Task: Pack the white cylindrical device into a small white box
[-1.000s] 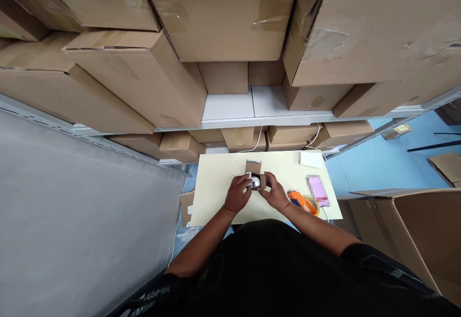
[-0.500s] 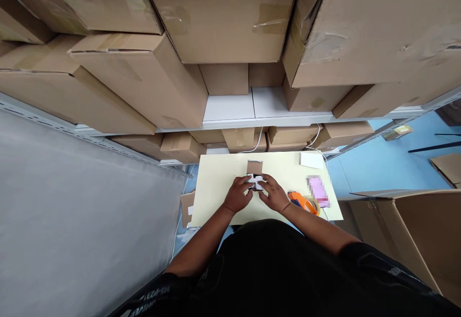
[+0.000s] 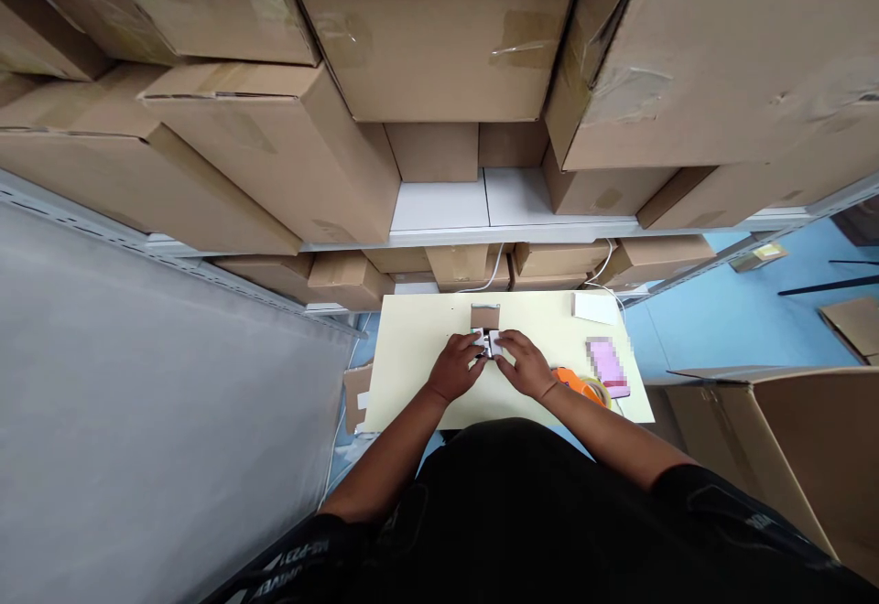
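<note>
A small cardboard box (image 3: 484, 316) stands on the pale yellow table, its brown lid flap raised at the far side. Two small white pieces, possibly side flaps or inner parts, show at its opening; I cannot tell which. My left hand (image 3: 456, 367) grips the left side of the box, fingers over the left white piece and thumb at the near edge. On the other side, my right hand (image 3: 524, 366) pinches the right white piece (image 3: 495, 342). A dark gap shows between the two pieces. The hands hide most of the box's sides.
An orange tape dispenser (image 3: 575, 382) lies by my right forearm, with a purple phone-like item (image 3: 608, 364) beyond it. A white box (image 3: 594, 307) sits at the table's (image 3: 412, 348) back right. Shelves of cartons (image 3: 439, 46) rise ahead. A large open carton (image 3: 728, 421) stands at right.
The fingers of my right hand have shifted slightly, and the white pieces between my hands sit differently, with a clearer gap between them. My left hand stays in about the same place.
</note>
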{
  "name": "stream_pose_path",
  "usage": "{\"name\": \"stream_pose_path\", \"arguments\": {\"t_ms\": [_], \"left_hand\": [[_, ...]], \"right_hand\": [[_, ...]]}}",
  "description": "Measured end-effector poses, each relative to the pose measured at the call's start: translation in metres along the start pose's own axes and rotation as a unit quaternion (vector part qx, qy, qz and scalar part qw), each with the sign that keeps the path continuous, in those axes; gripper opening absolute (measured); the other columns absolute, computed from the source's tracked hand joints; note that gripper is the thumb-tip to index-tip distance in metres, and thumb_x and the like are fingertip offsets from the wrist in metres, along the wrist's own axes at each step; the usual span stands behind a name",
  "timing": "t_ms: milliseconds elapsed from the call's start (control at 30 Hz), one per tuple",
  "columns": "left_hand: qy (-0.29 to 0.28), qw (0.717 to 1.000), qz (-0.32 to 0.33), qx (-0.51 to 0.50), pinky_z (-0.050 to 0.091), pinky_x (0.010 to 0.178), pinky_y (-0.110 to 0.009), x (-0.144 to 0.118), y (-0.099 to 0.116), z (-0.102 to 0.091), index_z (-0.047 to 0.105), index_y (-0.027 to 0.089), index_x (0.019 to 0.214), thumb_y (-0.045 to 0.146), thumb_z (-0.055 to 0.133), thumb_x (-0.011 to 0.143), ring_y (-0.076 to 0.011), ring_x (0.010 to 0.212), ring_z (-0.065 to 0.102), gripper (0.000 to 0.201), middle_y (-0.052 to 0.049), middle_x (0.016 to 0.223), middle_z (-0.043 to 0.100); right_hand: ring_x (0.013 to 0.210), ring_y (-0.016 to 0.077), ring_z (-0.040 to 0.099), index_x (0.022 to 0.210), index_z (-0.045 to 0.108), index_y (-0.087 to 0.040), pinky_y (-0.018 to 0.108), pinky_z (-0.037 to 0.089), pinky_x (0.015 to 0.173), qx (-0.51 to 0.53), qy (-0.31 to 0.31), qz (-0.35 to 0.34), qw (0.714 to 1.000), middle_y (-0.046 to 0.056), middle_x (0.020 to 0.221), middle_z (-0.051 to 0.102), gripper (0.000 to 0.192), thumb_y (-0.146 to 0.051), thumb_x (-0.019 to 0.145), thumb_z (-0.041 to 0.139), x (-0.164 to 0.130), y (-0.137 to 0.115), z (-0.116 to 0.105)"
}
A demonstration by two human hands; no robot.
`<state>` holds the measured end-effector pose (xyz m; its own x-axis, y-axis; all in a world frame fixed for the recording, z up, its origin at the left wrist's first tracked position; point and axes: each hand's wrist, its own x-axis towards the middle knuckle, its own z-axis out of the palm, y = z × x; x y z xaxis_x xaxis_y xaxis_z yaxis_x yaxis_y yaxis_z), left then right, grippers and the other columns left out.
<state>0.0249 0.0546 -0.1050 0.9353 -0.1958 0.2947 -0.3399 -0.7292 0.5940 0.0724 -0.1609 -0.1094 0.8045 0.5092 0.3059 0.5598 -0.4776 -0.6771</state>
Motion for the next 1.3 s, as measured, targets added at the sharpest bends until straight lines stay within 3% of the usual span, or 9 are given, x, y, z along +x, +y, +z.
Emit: {"name": "stream_pose_path", "arguments": {"t_ms": [167,300,367,533,700,833,967,1100,1300], "left_hand": [[-0.005,1.0,-0.004,0.001,0.056,0.101,-0.052,0.0,-0.002,0.0,0.073,0.023,0.11,0.028,0.063,0.097,-0.0278,0.115,0.062,0.017,-0.01,0.133,0.067],[0.011,0.999,-0.031,-0.004,0.055,0.105,-0.051,-0.003,-0.003,0.005,0.071,0.023,0.112,0.028,0.062,0.097,-0.0272,0.118,0.061,0.018,-0.01,0.139,0.062],[0.032,0.998,-0.048,-0.013,0.054,0.107,-0.05,-0.006,-0.003,0.009,0.068,0.023,0.113,0.027,0.064,0.096,-0.0267,0.122,0.06,0.018,-0.011,0.139,0.06],[0.065,0.989,-0.123,-0.057,0.059,0.096,-0.045,-0.008,-0.004,0.014,0.057,0.021,0.12,0.03,0.073,0.089,-0.0252,0.11,0.067,0.036,-0.009,0.119,0.066],[0.061,0.983,-0.147,-0.085,0.06,0.094,-0.043,-0.005,-0.002,0.012,0.044,0.023,0.143,0.027,0.074,0.087,-0.0223,0.102,0.069,0.063,-0.009,0.122,0.064],[0.037,0.991,-0.116,-0.062,0.059,0.101,-0.044,-0.005,-0.001,0.01,0.058,0.026,0.134,0.02,0.066,0.09,-0.0234,0.114,0.066,0.045,-0.009,0.13,0.057],[0.042,0.993,-0.096,-0.046,0.057,0.106,-0.046,-0.007,-0.003,0.01,0.062,0.024,0.13,0.021,0.067,0.09,-0.0245,0.118,0.064,0.04,-0.01,0.139,0.052],[0.042,0.994,-0.078,-0.059,0.054,0.111,-0.046,-0.006,-0.002,0.007,0.062,0.025,0.131,0.026,0.067,0.092,-0.0249,0.126,0.061,0.039,-0.009,0.137,0.057],[0.063,0.993,-0.089,-0.045,0.057,0.107,-0.044,-0.002,-0.001,0.007,0.068,0.024,0.121,0.027,0.062,0.097,-0.0226,0.119,0.066,0.026,-0.008,0.13,0.064]], "right_hand": [[0.11,0.027,0.066,0.162,0.025,-0.029,0.048,0.061,0.09,0.057,0.02,0.088,0.994,0.017,0.152,0.046,0.079,-0.035,0.093,0.064,0.041,-0.001,-0.017],[0.122,0.0279,0.061,0.14,0.059,-0.03,0.048,0.053,0.106,-0.001,-0.041,-0.032,0.999,0.011,0.141,0.057,0.044,-0.033,0.096,0.061,0.065,-0.007,-0.029],[0.12,0.0283,0.06,0.13,0.066,-0.027,0.048,0.053,0.106,-0.036,-0.045,-0.061,0.997,0.011,0.13,0.062,0.033,-0.034,0.098,0.059,0.065,-0.011,-0.032],[0.111,0.0298,0.063,0.131,0.064,-0.023,0.052,0.053,0.102,-0.064,-0.073,-0.09,0.991,0.013,0.113,0.068,0.034,-0.035,0.101,0.054,0.044,-0.021,-0.025],[0.128,0.0307,0.058,0.114,0.071,-0.025,0.054,0.051,0.11,-0.046,-0.077,-0.129,0.988,0.012,0.124,0.067,0.02,-0.028,0.097,0.061,0.024,-0.018,-0.013],[0.134,0.0298,0.056,0.115,0.067,-0.022,0.054,0.055,0.108,-0.032,-0.032,-0.1,0.994,0.014,0.119,0.069,0.02,-0.022,0.098,0.056,0.019,-0.007,-0.007],[0.132,0.0273,0.059,0.115,0.067,-0.02,0.051,0.057,0.107,-0.035,-0.041,-0.093,0.994,0.014,0.124,0.068,0.022,-0.019,0.099,0.052,0.018,0.0,-0.007],[0.132,0.0279,0.059,0.122,0.068,-0.022,0.052,0.057,0.108,-0.045,-0.041,-0.082,0.995,0.014,0.139,0.063,0.027,-0.022,0.099,0.055,0.017,0.001,-0.007],[0.133,0.0285,0.058,0.122,0.069,-0.021,0.054,0.056,0.109,-0.046,-0.054,-0.096,0.993,0.015,0.138,0.063,0.027,-0.022,0.1,0.053,0.018,0.002,-0.009]]}}
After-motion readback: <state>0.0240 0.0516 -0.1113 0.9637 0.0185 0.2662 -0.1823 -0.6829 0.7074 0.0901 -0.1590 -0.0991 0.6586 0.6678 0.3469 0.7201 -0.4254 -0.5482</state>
